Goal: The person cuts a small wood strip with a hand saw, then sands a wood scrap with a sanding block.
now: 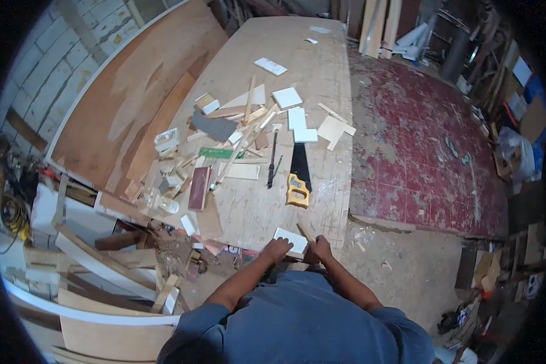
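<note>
At the near edge of the workbench [321, 67], my left hand [276, 249] has its fingers closed on the left side of a small white-faced board [292, 238]. Close beside it, my right hand [322, 247] is closed round a narrow wooden strip [306, 230] that points up and left past the board's right edge. A dark brown patch shows under the right hand. Just beyond both hands lies a handsaw [298, 184] with a yellow handle and dark blade. Left of the saw is a thin dark tool [272, 161].
Scrap wood covers the bench's left half, including a dark red block [199, 188] and a green piece [219, 153]. White blocks [287, 97] lie farther back. A red, worn panel [424, 139] stands to the right, a large plywood sheet [133, 91] to the left. Offcuts [103, 261] pile at the lower left.
</note>
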